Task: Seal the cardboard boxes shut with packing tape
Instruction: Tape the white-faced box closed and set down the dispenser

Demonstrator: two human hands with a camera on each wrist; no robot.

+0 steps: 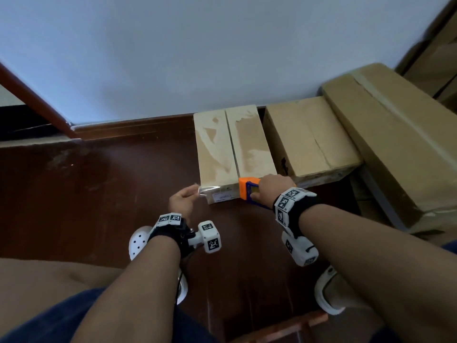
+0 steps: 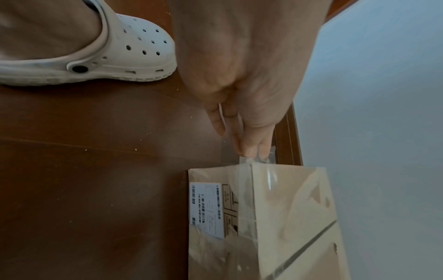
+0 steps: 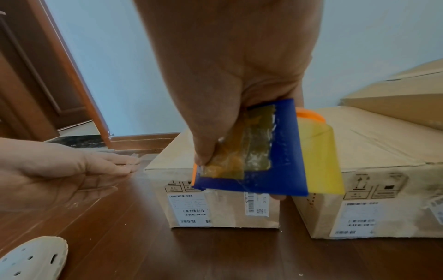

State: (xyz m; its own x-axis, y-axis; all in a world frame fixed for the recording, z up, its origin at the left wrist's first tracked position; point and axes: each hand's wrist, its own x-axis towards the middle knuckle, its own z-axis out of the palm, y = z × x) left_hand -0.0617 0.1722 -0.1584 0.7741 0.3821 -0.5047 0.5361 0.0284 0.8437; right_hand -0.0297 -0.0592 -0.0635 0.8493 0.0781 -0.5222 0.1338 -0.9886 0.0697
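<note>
A small cardboard box (image 1: 235, 149) stands on the floor with its two top flaps folded down and a seam between them. My right hand (image 1: 265, 188) grips an orange and blue tape dispenser (image 1: 248, 191) at the box's near top edge, right of the seam. In the right wrist view the dispenser (image 3: 275, 151) hangs in front of the box (image 3: 215, 208). A strip of clear tape (image 1: 210, 190) runs left from it along the box's front edge. My left hand (image 1: 191, 194) pinches the strip's free end just past the left corner. The left wrist view shows fingertips (image 2: 249, 151) holding the tape (image 2: 266, 176) above the box (image 2: 292, 217).
A second box (image 1: 311, 139) sits just right of the small one, and a long large box (image 1: 395, 144) lies beyond it. All stand against the pale wall (image 1: 197, 58). My white clogs (image 1: 138, 241) (image 1: 329, 293) rest on the dark wooden floor (image 1: 111, 181). A door frame (image 1: 37, 95) is at left.
</note>
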